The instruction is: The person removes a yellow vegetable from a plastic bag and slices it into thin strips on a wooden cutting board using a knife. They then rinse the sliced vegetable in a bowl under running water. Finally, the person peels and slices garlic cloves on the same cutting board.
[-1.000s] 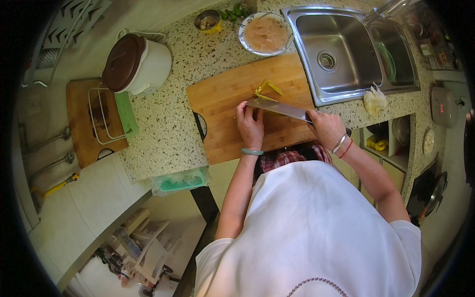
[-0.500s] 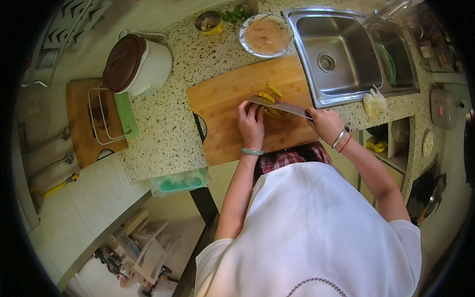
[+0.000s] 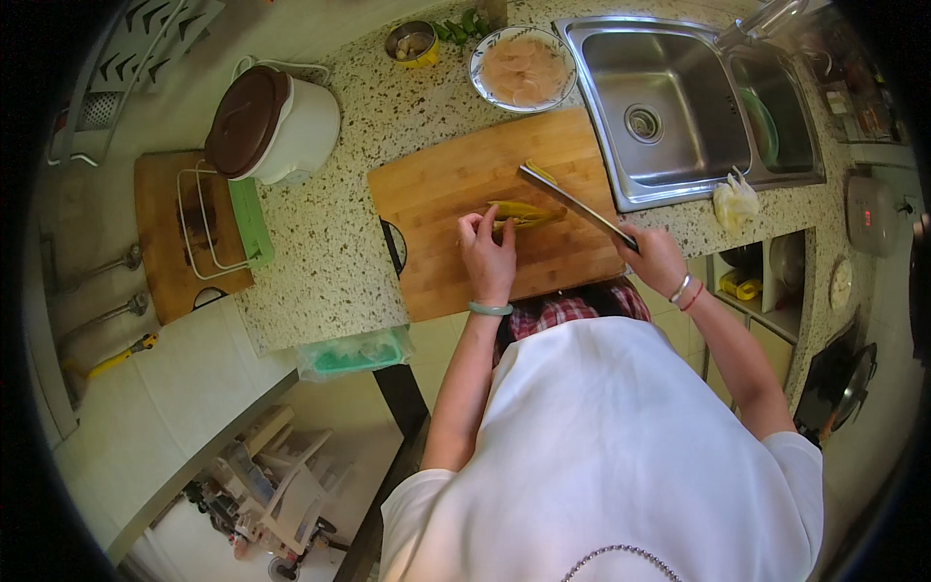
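My right hand is closed round the handle of a kitchen knife. Its blade is seen nearly edge-on and slants to the far left over the wooden cutting board. On the board lies a yellow-green piece of vegetable, long and narrowing to the right; its exact kind is unclear. My left hand grips the left end of that piece between thumb and fingers. Just beyond the blade tip, cut yellow strips lie partly hidden by the knife.
A plate of thin pale slices stands behind the board, beside a small metal bowl. At the right is a steel sink with a crumpled plastic bag at its near edge. A white pot with a brown lid stands left.
The knife has come off the vegetable and moved right, its blade turned from flat-facing to edge-on. My left hand has shifted slightly left, and more of the vegetable shows.
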Demonstrator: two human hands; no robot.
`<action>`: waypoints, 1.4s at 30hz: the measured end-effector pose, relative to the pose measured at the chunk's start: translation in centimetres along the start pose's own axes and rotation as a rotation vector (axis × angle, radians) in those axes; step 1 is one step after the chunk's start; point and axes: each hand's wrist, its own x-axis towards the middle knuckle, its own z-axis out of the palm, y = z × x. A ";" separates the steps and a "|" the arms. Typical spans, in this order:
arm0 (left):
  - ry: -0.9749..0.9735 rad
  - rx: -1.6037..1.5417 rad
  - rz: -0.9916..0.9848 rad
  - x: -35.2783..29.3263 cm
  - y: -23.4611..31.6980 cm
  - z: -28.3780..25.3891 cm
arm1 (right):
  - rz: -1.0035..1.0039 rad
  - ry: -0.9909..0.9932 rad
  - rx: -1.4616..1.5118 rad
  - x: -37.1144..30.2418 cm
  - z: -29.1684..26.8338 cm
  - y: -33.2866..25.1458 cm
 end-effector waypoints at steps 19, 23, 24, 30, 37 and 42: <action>-0.182 0.181 0.539 0.3 0.2 0.3 | 0.026 -0.011 -0.073 -3.3 0.3 0.7; -0.163 0.261 0.597 0.4 0.1 0.8 | 0.011 0.014 -0.021 -3.6 0.0 0.4; -0.151 0.260 0.590 0.2 0.2 1.0 | 0.003 0.019 -0.007 -3.8 0.0 0.4; -0.161 0.249 0.564 -0.6 0.0 1.3 | 0.058 -0.028 -0.010 -4.1 -0.1 -0.1; -0.123 0.268 0.582 -0.4 -0.2 1.5 | 0.066 -0.059 -0.039 -4.0 0.0 0.9; -0.134 0.250 0.558 -0.7 -0.3 1.7 | 0.109 -0.075 -0.071 -3.5 1.2 0.8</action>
